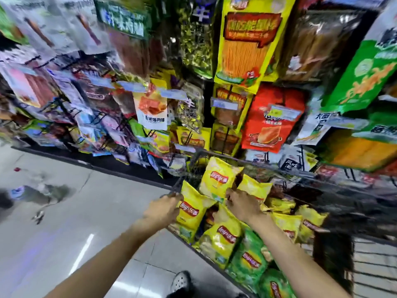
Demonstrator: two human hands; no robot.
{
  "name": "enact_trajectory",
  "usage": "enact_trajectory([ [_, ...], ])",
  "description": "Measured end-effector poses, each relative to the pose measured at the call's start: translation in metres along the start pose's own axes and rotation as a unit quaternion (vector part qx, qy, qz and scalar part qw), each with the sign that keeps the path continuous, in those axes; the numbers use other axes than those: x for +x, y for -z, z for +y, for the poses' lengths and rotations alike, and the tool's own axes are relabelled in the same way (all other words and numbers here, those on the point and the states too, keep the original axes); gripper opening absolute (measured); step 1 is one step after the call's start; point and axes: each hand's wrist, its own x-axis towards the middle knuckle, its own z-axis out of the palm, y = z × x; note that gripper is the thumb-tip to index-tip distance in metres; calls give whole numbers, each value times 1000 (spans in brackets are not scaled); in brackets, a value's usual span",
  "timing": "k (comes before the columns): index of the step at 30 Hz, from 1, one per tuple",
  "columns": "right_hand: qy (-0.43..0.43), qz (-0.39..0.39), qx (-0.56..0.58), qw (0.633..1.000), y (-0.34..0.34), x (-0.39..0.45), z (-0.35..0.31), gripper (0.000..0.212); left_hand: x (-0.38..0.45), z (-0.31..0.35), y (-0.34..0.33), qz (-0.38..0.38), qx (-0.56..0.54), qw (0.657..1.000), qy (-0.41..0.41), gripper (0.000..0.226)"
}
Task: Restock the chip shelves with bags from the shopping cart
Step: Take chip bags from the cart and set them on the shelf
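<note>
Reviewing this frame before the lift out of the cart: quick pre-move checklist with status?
1. Left hand on a bag: ok, it holds the side of a yellow chip bag at the cart's near-left corner.
2. Right hand on a bag: ok, fingers curl on the lower edge of the upright yellow bag.
3. Grip firmness: cannot tell, the fingertips are blurred.
4. Stock left in the shopping cart: ok, yellow bags and green bags remain.
5. Free slot on the chip shelves: cannot tell, only hanging snack packs show ahead.
6. Floor by the foot: ok.
</note>
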Motion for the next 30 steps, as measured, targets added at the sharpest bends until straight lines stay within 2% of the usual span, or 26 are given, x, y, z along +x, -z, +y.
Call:
enact_trajectory([
  [6, -81, -14, 46, 996, -10, 11, 13, 24, 52, -5, 2, -6, 21, 999, -50, 42],
  [12, -123, -23, 73, 990, -30, 34, 36, 30, 96, 5, -23, -29, 25, 994, -106, 47],
  [15, -130, -37, 82, 987, -42, 55, 46, 36, 117, 4, -39, -16, -2, 992, -128, 48],
  [19, -140, -66, 113, 981, -55, 89, 70, 49, 156, 14, -53, -14, -51, 995, -86, 53],
  [22, -146, -79, 161, 973, -62, 113, 81, 56, 186, 21, -53, -73, -56, 996, -21, 67],
  [26, -186, -84, 235, 950, -65, 138, 84, 62, 214, 15, -63, -111, -74, 991, -4, 79],
  [28, -206, -84, 281, 934, -70, 149, 84, 59, 220, 14, -71, -125, -63, 990, 10, 76],
  [30, -225, -83, 298, 924, -78, 155, 85, 64, 224, 13, -78, -134, -63, 989, 15, 62],
])
